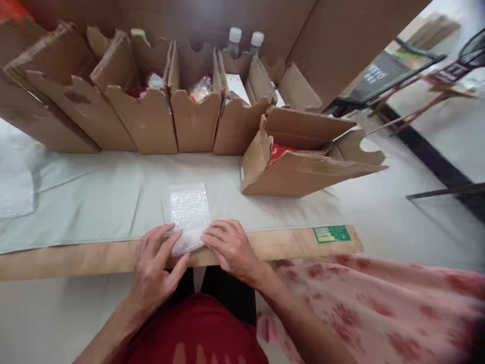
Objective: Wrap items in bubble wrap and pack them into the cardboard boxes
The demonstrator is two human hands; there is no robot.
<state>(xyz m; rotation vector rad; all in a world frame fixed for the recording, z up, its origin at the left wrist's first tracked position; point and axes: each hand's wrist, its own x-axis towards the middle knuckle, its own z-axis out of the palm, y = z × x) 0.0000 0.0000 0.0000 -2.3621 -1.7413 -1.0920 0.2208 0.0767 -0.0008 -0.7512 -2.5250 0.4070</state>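
Observation:
A small, flat bubble wrap pouch [190, 210] lies on the pale cloth, its near end reaching over the table's front edge. At its lower left side is my left hand [154, 263], fingers spread and fingertips touching the plastic; its thumb points towards the pouch's near end. My right hand [231, 248] grips the pouch's lower right corner, its fingers close together and curved over the edge. The right thumb is mostly hidden below the fingers. Whether anything is inside the pouch I cannot tell.
Several open cardboard bins [199, 124] stand in a row at the back, holding small packets. Two white-capped bottles [235, 36] rise behind them. Another cardboard bin [280, 177] sits angled at the right. Clear plastic wrap [15, 177] lies at far left; patterned pink cloth [352, 308] hangs at right.

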